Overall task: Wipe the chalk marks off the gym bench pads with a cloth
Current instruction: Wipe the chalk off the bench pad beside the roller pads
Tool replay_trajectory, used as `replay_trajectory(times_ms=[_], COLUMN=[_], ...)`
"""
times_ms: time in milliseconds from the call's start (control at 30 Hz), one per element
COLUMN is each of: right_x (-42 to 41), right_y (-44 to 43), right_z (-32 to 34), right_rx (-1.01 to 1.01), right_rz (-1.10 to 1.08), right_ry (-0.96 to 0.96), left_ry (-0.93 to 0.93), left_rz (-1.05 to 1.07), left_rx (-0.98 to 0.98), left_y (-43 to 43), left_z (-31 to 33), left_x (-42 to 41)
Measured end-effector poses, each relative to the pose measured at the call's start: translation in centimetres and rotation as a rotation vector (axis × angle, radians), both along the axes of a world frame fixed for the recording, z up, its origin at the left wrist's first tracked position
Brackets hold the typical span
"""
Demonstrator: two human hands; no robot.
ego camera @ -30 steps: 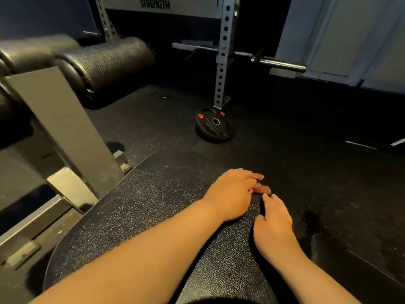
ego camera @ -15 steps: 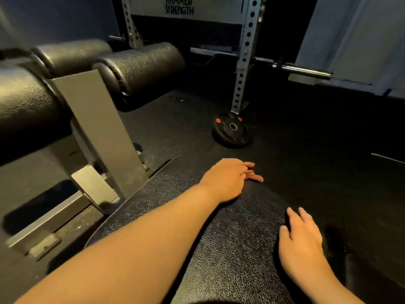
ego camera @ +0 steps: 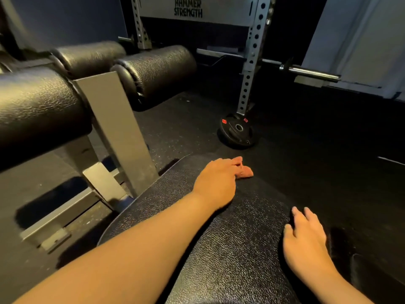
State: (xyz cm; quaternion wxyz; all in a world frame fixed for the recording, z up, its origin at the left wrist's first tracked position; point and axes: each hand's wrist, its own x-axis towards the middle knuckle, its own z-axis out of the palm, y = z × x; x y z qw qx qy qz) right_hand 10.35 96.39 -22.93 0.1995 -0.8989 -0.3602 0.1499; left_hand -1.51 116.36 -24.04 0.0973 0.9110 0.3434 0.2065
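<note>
Pink cloth (ego camera: 246,172) gripped under left hand (ego camera: 215,183) on bench pad (ego camera: 230,249); right hand (ego camera: 304,242) rests flat, relaxed

A gym — perforated rack upright (ego camera: 249,62), barbell (ego camera: 311,72), weight plate (ego camera: 237,133) on black rubber floor (ego camera: 317,150).

Bench pad (ego camera: 219,249) nearest, btm centre. On its far end: L hand (ego camera: 215,183), gripping cloth (ego camera: 246,172), w/ cloth sticking out past fingertips to the right. On pad's right edge, nearer: R hand (ego camera: 304,240), flat, well apart from cloth. Left of pad: metal frame (ego camera: 118,128), roller pads (ego camera: 157,71) above & behind it. Beyond pad on floor (ego camera: 317,161): weight plate (ego camera: 237,133), at foot of rack upright (ego camera: 249,62). Barbell (ego camera: 311,72) behind, right of upright.
</note>
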Motion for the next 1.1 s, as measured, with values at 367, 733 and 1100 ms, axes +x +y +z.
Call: replay_trajectory(times_ms=[367, 733, 1100], right_x=[0.0, 2.0, -0.1], right_y=[0.2, -0.5, 1.4], right_z=[-0.3, -1.2, -1.1], right_rx=[-0.01, -0.033, -0.047], right_rz=[-0.012, 0.032, 0.018], right_ry=[-0.012, -0.12, -0.174], left_ry=[-0.113, -0.097, -0.019], left_rz=[-0.212, -0.224, -0.297], left_rx=[0.006, -0.097, -0.041], left_y=[-6.3, -9.5, -7.6], left_z=[-0.3, -0.1, 0.1], left_x=[3.6, 5.6, 4.6])
